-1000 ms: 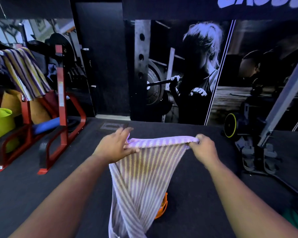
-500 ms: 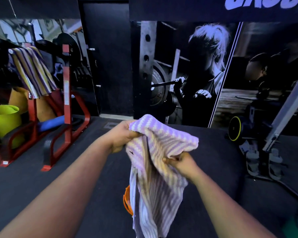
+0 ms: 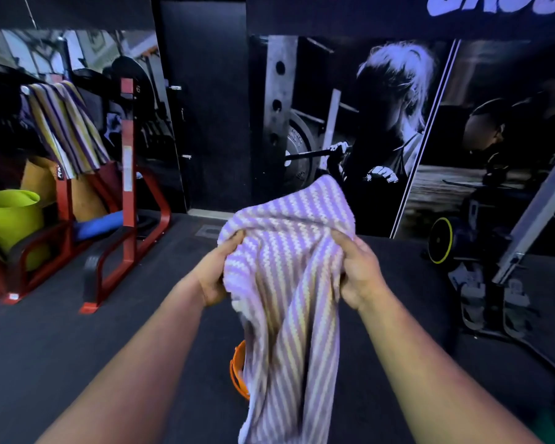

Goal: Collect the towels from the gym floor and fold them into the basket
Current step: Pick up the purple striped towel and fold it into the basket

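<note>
I'm seeing both hands gripping a purple-and-white striped towel at chest height, centre of view. The left hand is clenching the towel's left edge, fingers curled into the cloth at about 9 o'clock of it. The right hand is grasping the right edge at 3 o'clock, thumb on the near face and fingers wrapping behind. The top of the towel is bunching up over both hands, and the rest is hanging down to the bottom of the frame.

An orange basket is peeking out from behind the towel at 6 o'clock, sitting on the dark gym floor; only a sliver of rim is showing, so I can't tell what's in it.

At 9 o'clock a lime-green bucket is sitting beside a red rack; its contents aren't visible. A second striped towel is draping over the rack at 10 o'clock. A blue roller is lying under the rack.
</note>
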The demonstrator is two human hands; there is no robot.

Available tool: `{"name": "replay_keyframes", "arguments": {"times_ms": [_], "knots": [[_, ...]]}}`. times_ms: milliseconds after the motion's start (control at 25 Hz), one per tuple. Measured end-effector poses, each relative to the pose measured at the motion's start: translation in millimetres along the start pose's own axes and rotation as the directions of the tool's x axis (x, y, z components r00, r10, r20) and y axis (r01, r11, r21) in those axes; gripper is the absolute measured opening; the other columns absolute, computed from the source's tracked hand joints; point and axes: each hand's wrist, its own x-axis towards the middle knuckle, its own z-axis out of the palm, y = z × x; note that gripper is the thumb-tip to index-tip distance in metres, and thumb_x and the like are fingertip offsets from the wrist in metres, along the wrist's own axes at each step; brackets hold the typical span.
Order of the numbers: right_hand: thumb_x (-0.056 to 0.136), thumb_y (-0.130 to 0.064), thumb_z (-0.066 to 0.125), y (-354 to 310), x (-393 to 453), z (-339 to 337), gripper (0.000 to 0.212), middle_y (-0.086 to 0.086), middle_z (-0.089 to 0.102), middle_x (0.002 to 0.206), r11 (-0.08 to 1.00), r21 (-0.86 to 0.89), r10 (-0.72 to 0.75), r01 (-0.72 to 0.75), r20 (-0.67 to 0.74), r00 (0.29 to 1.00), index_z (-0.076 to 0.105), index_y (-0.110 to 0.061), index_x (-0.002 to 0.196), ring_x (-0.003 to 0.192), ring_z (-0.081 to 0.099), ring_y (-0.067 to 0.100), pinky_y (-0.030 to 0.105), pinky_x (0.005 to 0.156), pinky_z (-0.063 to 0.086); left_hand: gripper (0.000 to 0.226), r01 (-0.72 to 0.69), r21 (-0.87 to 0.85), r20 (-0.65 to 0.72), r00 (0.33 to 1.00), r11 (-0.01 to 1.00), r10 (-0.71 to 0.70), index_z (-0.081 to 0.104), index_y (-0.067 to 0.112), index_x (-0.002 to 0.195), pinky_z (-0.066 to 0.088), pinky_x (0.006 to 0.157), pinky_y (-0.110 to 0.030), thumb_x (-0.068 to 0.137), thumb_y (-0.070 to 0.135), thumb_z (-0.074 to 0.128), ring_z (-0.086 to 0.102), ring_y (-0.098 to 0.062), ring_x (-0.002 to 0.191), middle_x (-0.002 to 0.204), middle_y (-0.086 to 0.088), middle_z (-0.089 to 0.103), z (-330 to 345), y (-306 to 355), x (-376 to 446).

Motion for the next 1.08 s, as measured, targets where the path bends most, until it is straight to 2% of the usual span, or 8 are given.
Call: {"name": "replay_keyframes", "arguments": {"times_ms": [120,320,480,600,720,840,1000,1080], "knots": [[0.098,-0.039,0.06,36.7,4.7,-51.3,0.045,0.008,0.074,0.109,0.973,0.201,0.113,-0.116,0.028,0.993,0.065,-0.005,0.125,0.102,0.071,0.019,0.035,0.092,0.056,0.047,-0.066,-0.002,0.038,0.997,0.998,0.066,0.068,0.005,0.126,0.054,0.095,-0.043,0.095,0.041,0.065,0.069,-0.03,0.113,0.127,-0.02,0.068,3.0,3.0,-1.0],[0.096,-0.012,0.065,100.8,-32.1,-79.7,0.008,0.001,0.077,0.086,0.736,-0.642,0.38,-0.217,0.124,0.917,0.073,-0.011,0.094,0.074,0.069,0.011,0.023,0.068,0.053,0.056,-0.081,0.014,0.065,0.995,0.997,0.08,0.067,0.006,0.124,0.054,0.095,-0.043,0.097,0.054,0.057,0.071,-0.028,0.11,0.12,-0.018,0.072,24.2,9.9,-4.5],[0.084,-0.01,0.062,73.2,-20.9,-45.8,0.013,0.013,0.065,0.079,0.938,-0.28,0.216,-0.204,0.011,0.976,0.069,-0.015,0.075,0.062,0.059,0.018,0.029,0.058,0.044,0.081,-0.104,-0.17,0.143,0.981,0.98,0.129,0.06,0.014,0.131,0.055,0.078,-0.035,0.093,0.079,0.031,0.069,-0.017,0.093,0.119,-0.009,0.067,3.8,-9.6,-2.8],[0.091,-0.007,0.061,50.0,-9.1,-22.4,0.018,0.009,0.057,0.071,0.982,-0.132,0.132,-0.135,-0.029,0.991,0.06,-0.014,0.074,0.066,0.055,0.019,0.032,0.064,0.046,0.076,0.06,0.019,0.121,0.991,0.998,-0.061,0.061,0.023,0.133,0.052,0.099,-0.04,0.084,0.078,0.045,0.066,-0.018,0.118,0.128,-0.004,0.07,-13.5,-93.2,-13.1],[0.097,-0.004,0.057,28.8,-1.5,-8.5,0.019,0.005,0.062,0.064,0.998,-0.023,0.052,-0.052,-0.007,0.999,0.064,-0.011,0.081,0.061,0.063,0.016,0.031,0.065,0.055,0.083,0.147,0.114,0.267,0.948,0.983,-0.173,0.064,0.004,0.129,0.05,0.105,-0.046,0.067,0.053,0.09,0.065,-0.033,0.12,0.126,-0.021,0.068,-11.2,-131.4,-21.2],[0.103,-0.023,0.053,23.5,0.4,-26.9,0.019,0.008,0.072,0.091,0.993,0.116,0.006,-0.016,0.085,0.996,0.063,-0.01,0.112,0.079,0.071,0.017,0.033,0.076,0.059,0.049,-0.031,0.053,0.175,0.984,0.998,0.022,0.066,-0.002,0.124,0.059,0.086,-0.04,0.081,0.015,0.082,0.072,-0.031,0.105,0.119,-0.025,0.07,7.7,-108.3,-20.1],[0.095,-0.027,0.065,78.0,-32.8,-66.6,0.01,-0.001,0.066,0.079,0.884,-0.389,0.336,-0.259,0.142,0.931,0.066,-0.018,0.096,0.06,0.058,0.009,0.024,0.059,0.052,0.03,-0.139,-0.022,0.218,0.966,0.99,0.141,0.071,0.003,0.113,0.059,0.084,-0.039,0.084,0.011,0.074,0.073,-0.029,0.097,0.109,-0.021,0.073,11.1,-69.0,-10.7],[0.094,-0.01,0.065,94.7,-42.0,-65.9,0.007,-0.002,0.074,0.083,0.894,-0.428,0.211,-0.132,0.143,0.967,0.068,-0.012,0.1,0.073,0.066,0.011,0.022,0.066,0.054,0.017,-0.183,0.026,0.237,0.956,0.983,0.171,0.074,0.007,0.098,0.057,0.086,-0.039,0.083,0.014,0.075,0.071,-0.029,0.091,0.093,-0.014,0.075,4.2,-61.8,-7.2]]}}
